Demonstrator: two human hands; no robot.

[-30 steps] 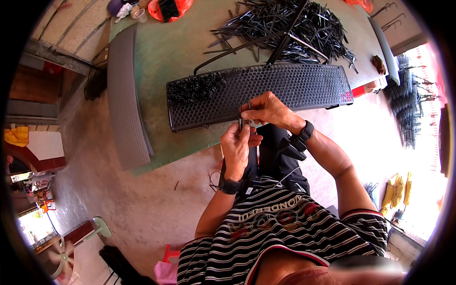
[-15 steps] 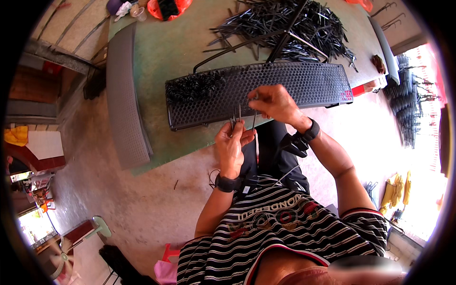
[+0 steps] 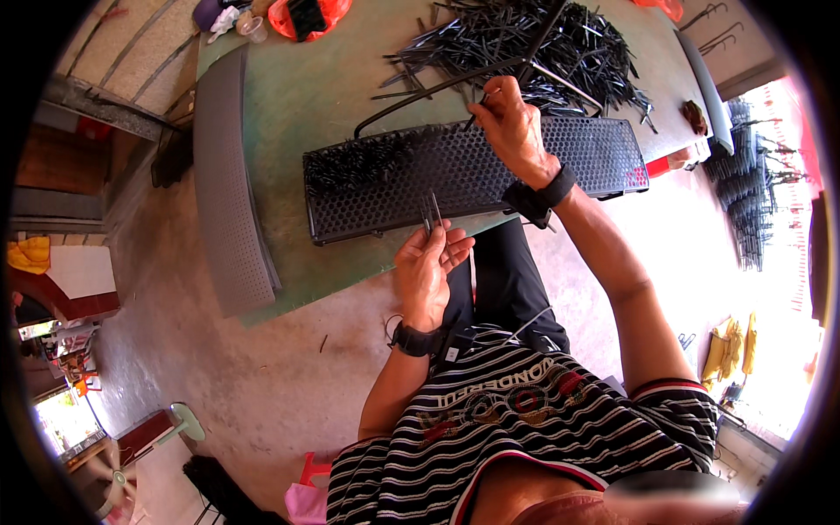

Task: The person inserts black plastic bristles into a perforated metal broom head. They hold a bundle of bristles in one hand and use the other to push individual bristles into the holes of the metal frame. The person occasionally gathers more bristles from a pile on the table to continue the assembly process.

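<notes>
A long black perforated panel (image 3: 577, 162) lies across the near part of the table, its left end filled with black tufts (image 3: 350, 171). My left hand (image 3: 426, 271) is at the panel's near edge, thumb and fingers closed on a few thin dark strips (image 3: 435, 213) that point away from me. Over the panel's far edge, right of its middle, my right hand (image 3: 516, 131) is pinched. A short dark strip seems to stick out at its fingertips, partly hidden. Beyond it spreads a heap of loose black strips (image 3: 577, 52).
Black metal rods (image 3: 437, 85) rise behind the panel. A grey perforated sheet (image 3: 229, 192) lies along the left edge of the green table (image 3: 297, 96). An orange bag (image 3: 332, 13) with a dark phone-like object is at the far left. Dark bundles (image 3: 744, 192) stand at the right.
My right hand has moved away from my left hand, up to the panel's far edge beside the strip heap. My left hand has stayed nearly in place, still holding its strips.
</notes>
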